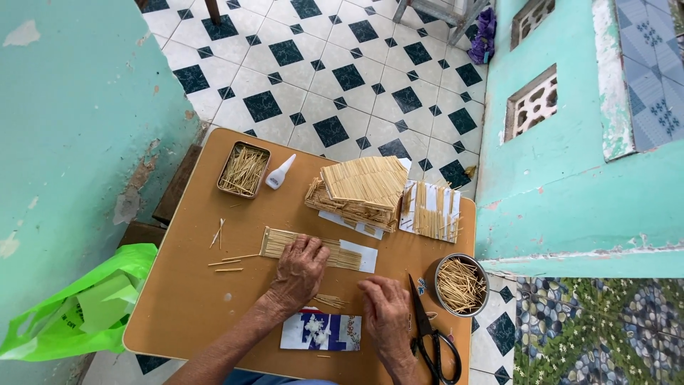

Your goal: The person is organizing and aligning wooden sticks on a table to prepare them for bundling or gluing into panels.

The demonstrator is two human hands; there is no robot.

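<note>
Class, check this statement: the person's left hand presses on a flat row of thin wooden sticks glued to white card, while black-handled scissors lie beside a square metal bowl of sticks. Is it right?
One detail is wrong: the metal bowl of sticks is round, not square, as the head view shows. The left hand does press on the flat row of thin wooden sticks, and the black-handled scissors lie beside that bowl.

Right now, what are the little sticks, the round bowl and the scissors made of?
The little sticks look like pale, bare wood or bamboo: thin, straw-coloured, matte. The round bowl holding them seems to be metal, since its rim is grey and shiny. The scissors look like dark metal blades with black handles, probably plastic or coated.
</note>
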